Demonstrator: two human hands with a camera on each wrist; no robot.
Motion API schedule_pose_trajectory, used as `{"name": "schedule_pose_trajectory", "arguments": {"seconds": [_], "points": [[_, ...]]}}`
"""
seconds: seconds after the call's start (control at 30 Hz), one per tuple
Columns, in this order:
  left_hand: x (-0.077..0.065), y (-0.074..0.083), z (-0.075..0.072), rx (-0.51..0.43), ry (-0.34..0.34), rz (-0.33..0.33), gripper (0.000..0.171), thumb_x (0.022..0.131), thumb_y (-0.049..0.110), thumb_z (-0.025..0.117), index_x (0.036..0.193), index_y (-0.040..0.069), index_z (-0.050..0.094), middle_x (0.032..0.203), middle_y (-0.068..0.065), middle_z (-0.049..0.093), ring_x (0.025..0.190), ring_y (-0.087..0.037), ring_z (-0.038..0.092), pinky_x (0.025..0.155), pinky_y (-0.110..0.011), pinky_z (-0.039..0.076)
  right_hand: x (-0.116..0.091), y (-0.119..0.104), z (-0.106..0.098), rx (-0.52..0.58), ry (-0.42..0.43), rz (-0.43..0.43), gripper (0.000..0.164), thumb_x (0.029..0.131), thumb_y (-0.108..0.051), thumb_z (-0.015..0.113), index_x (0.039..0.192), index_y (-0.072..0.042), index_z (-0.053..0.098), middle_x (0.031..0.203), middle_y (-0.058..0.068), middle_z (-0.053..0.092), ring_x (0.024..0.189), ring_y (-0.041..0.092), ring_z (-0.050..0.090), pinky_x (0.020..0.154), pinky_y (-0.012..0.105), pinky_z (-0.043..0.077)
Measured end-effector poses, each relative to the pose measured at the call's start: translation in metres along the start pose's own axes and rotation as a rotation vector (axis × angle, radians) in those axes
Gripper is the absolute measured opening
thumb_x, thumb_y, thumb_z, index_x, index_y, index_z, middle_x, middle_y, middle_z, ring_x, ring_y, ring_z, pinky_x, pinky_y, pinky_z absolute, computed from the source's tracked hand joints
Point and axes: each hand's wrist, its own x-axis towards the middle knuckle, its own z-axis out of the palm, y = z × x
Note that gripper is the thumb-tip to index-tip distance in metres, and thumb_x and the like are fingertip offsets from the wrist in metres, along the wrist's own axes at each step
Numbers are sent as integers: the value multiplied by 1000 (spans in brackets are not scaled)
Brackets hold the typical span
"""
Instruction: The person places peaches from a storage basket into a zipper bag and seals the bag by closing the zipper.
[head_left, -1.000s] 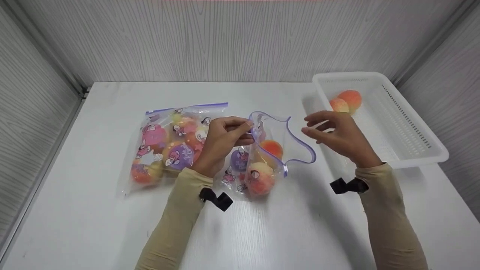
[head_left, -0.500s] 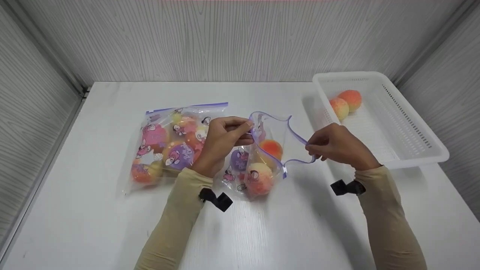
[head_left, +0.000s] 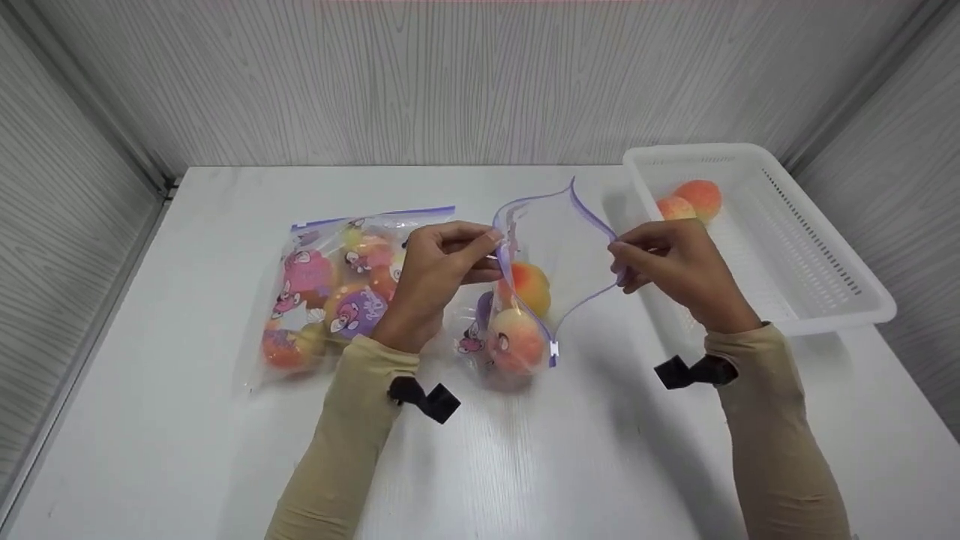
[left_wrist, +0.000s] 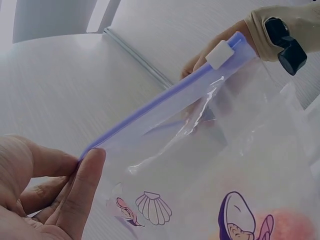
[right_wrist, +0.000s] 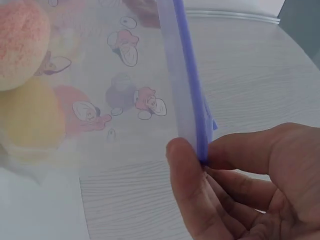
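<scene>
Between the two hands a clear zip bag point(head_left: 577, 255) with a purple rim and cartoon prints is held with its mouth spread wide. My left hand point(head_left: 442, 281) pinches the rim on the left side; the left wrist view shows thumb and finger on the purple strip, and the white slider point(left_wrist: 220, 54) near its far end. On the opposite side my right hand point(head_left: 679, 266) pinches the rim between thumb and fingers. Inside the bag, low down, lie an orange-yellow peach point(head_left: 531, 289) and a paler pink peach point(head_left: 516, 341).
Left of the bag lies a filled zip bag point(head_left: 352, 292) with its purple strip at the top, partly behind the left hand. A white plastic basket point(head_left: 817, 322) stands at the right, holding a peach point(head_left: 701, 196) and another peach point(head_left: 675, 208). All rest on a white table point(head_left: 480, 465).
The right hand came off free air, took the bag's right rim and lifted it. The bag's mouth is now taller and wider, its far corner raised. The left hand kept its pinch.
</scene>
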Motion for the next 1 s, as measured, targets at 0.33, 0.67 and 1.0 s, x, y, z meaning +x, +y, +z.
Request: {"name": "schedule_pose_trajectory", "arguments": {"seconds": [0.33,0.67,1.0], "points": [[-3,14,1,-4,-1,57,16,97,8,69,106,-4,72,96,-19,71,78,-25,73,81,-40,62,2,-3,2,137,103,-60,20,95,-13,73,95,7,74,78,17,69,61,20,67,62,31,63],[1,10,-1,-22,9,53,20,97,10,70,108,-6,71,95,-20,71,77,-24,73,81,-40,62,0,4,-2,116,107,-32,20,95,-14,72,98,6,74,80,16,70,63,20,69,62,32,63],[2,2,-5,-19,30,10,21,98,13,69,112,-2,72,107,-25,69,86,-28,74,85,-38,61,-3,10,-24,-58,24,0,29,99,-25,68,107,2,73,88,11,72,73,22,71,64,29,62]]}}
